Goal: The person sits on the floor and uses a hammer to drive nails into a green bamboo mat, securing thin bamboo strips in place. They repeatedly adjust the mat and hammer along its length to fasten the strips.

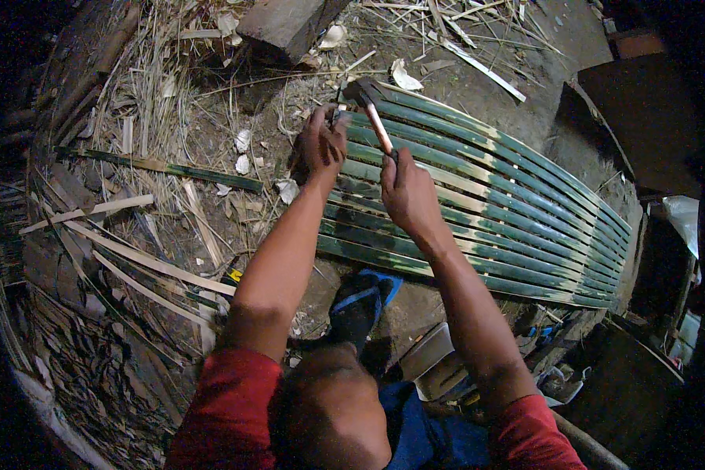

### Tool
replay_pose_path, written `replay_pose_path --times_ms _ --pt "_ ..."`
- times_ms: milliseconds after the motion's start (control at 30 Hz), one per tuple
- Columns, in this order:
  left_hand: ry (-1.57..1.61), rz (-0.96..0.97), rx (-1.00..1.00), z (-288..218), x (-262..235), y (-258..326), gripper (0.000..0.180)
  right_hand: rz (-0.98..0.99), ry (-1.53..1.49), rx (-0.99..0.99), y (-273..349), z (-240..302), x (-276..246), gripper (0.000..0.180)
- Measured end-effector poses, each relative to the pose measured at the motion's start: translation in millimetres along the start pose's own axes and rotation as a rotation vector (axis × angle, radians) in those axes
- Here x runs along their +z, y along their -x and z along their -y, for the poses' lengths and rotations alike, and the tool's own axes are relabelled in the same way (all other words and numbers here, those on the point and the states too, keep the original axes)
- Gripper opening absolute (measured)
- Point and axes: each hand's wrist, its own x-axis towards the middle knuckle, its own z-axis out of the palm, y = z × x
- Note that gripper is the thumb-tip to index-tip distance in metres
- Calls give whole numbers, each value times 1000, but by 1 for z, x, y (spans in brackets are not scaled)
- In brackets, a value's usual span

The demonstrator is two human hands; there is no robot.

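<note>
Right, it's hammer work at the near-left end of a green bamboo slat panel (517, 190), which spreads over the dirt ground (431, 317) in front of the person and off to the right. Long strips lie side by side, narrow gaps between them, pale bands crossing the green.

The right hand (407, 192) has its fingers wrapped around the handle of a hammer (377, 129), the shaft slanting up and left, the dark head over the panel's upper left corner; whether it touches, I can't tell. And the left hand (323, 149) is right there at the panel's left end, fingers curled near the hammer head, though what they pinch, if anything, is too blurred to call.

Off to the left, a loose green bamboo strip (164, 166) lies on the litter, with pale split strips (149, 254) fanned out below it. Up top sits a thick wooden block (286, 27), dry straw (172, 78) strewn to its left. Down below, a blue flip-flop (389, 287) shows just beside the panel's lower edge.
</note>
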Motion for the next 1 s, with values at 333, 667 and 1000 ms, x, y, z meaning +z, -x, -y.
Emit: replay_pose_path --times_ms 333,667,1000 --pt "-349 -31 -261 -19 20 4 82 -77 -80 152 42 -51 25 23" --pt "-304 -26 -208 -26 11 7 73 -171 -253 -222 38 6 -27 20" --pt "-358 36 -301 -35 7 5 81 -197 -50 -179 -10 18 -15 25"
